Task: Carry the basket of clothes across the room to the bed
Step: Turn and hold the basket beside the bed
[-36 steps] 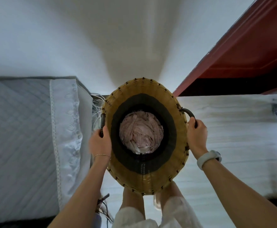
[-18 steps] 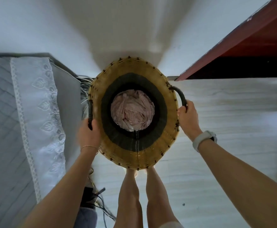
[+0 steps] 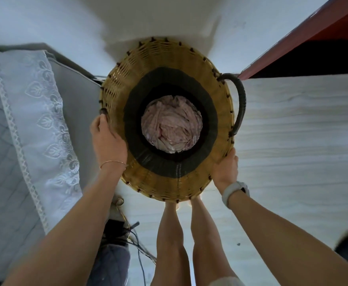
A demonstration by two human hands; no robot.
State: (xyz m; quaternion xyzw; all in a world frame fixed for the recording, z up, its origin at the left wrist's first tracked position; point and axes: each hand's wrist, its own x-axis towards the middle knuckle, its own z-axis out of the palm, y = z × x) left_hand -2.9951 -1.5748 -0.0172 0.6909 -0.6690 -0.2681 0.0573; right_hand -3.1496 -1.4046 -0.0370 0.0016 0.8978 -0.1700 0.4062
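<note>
A round woven basket (image 3: pixel 164 182) with a tan rim and a dark inner band fills the middle of the view, seen from straight above. Pale pink clothes (image 3: pixel 172 125) lie bunched at its bottom. My left hand (image 3: pixel 107 139) grips the basket's left rim, by the dark left handle. My right hand (image 3: pixel 225 168) holds the lower right rim, below the free dark right handle (image 3: pixel 241 102). The bed (image 3: pixel 7 124), with a grey quilt and a white lace-edged cover (image 3: pixel 45 124), runs along the left, close beside the basket.
My bare legs (image 3: pixel 189 240) stand under the basket on a pale wood-look floor (image 3: pixel 292 141). Cables and a dark object (image 3: pixel 125 230) lie on the floor by the bed's side. A red door (image 3: pixel 313 36) stands at the upper right. A white wall is ahead.
My right hand has slid off the right handle down onto the rim. The basket sits closer to the camera, and the bed has shifted further left in the view.
</note>
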